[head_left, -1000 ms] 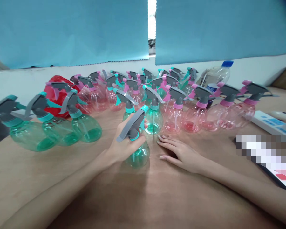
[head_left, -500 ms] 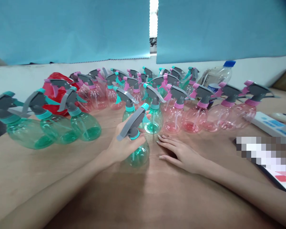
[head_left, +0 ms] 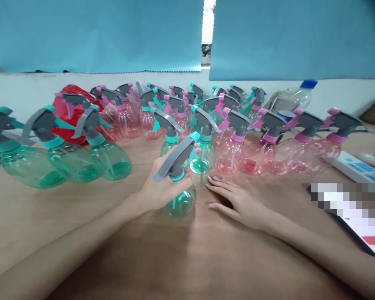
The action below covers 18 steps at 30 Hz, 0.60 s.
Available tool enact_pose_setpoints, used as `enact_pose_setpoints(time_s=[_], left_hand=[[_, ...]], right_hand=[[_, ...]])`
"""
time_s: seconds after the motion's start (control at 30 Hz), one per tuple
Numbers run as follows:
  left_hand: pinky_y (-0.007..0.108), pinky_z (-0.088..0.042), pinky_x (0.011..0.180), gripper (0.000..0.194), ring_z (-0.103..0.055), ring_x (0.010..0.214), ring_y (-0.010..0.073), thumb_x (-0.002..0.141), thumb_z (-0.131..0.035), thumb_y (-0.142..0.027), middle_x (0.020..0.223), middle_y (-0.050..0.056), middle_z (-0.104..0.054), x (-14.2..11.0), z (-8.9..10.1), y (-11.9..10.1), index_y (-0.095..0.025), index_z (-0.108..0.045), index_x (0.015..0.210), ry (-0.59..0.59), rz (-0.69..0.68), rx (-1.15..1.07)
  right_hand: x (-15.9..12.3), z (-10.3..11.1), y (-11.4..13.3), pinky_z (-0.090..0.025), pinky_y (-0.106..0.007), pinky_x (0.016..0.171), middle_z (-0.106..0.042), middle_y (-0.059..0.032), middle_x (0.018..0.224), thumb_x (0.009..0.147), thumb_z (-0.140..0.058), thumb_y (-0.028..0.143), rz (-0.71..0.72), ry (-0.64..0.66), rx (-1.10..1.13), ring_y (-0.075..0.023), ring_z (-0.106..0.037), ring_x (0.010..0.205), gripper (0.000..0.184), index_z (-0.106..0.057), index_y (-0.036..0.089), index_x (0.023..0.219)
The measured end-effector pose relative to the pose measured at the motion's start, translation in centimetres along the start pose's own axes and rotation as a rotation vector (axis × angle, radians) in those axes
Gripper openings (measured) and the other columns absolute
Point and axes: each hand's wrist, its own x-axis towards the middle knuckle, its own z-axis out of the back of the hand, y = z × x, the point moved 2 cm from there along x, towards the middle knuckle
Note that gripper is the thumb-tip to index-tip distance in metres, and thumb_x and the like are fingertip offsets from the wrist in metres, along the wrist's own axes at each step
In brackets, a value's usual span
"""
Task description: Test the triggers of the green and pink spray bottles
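Note:
My left hand [head_left: 164,187] is wrapped around the neck of a green plastic spray bottle [head_left: 178,203], with the grey trigger head above my fingers. The bottle's base rests on the wooden table [head_left: 187,258]. My right hand [head_left: 237,202] lies flat on the table, holding nothing, its fingertips close to a second green spray bottle [head_left: 201,160]. Pink spray bottles [head_left: 229,156] stand in an arc beyond it. Further green spray bottles [head_left: 109,160] lie tilted at the left.
Many more spray bottles crowd the far table. A red plastic bag [head_left: 71,112] sits behind them at the left, and a clear bottle with a blue cap [head_left: 292,100] at the back right. A white power strip [head_left: 356,166] and a pixelated patch [head_left: 346,204] occupy the right.
The whole view has drifted slightly, with the far bottles sitting a little higher in the frame. Both hands stay in nearly the same places, and the left keeps its hold on the green bottle.

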Motion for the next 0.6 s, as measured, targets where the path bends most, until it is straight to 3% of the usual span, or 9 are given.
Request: enact_pose_setpoints(time_s=[0.27, 0.47, 0.6], left_hand=[[0.03, -0.049, 0.06, 0.046, -0.052, 0.056, 0.0165, 0.073, -0.051, -0.027, 0.071, -0.002, -0.06, -0.29, -0.07, -0.02, -0.023, -0.058, 0.119, -0.068, 0.019, 0.112], [0.027, -0.047, 0.06, 0.02, -0.051, 0.059, 0.0154, 0.072, -0.051, -0.028, 0.069, -0.003, -0.057, -0.23, -0.15, -0.1, -0.024, -0.061, 0.09, -0.059, 0.017, 0.1], [0.027, -0.047, 0.061, 0.02, -0.048, 0.057, 0.0143, 0.073, -0.05, -0.029, 0.066, -0.004, -0.053, -0.22, -0.1, -0.27, -0.024, -0.06, 0.09, -0.056, 0.017, 0.108]], right_hand=[[-0.07, -0.03, -0.06, -0.036, -0.053, 0.113, -0.048, -0.011, 0.147, 0.096, -0.049, 0.051, -0.001, 0.015, -0.023, -0.0289, -0.04, 0.139, 0.056, -0.048, 0.021, 0.143], [-0.05, 0.02, -0.02, -0.036, -0.051, 0.113, -0.05, -0.0116, 0.146, 0.096, -0.049, 0.05, -0.001, 0.014, -0.017, -0.0293, -0.04, 0.139, 0.056, -0.048, 0.02, 0.143], [-0.07, 0.08, -0.02, -0.037, -0.053, 0.112, -0.049, -0.0118, 0.146, 0.096, -0.05, 0.05, 0.002, 0.008, -0.012, -0.0298, -0.041, 0.139, 0.055, -0.049, 0.021, 0.143]])
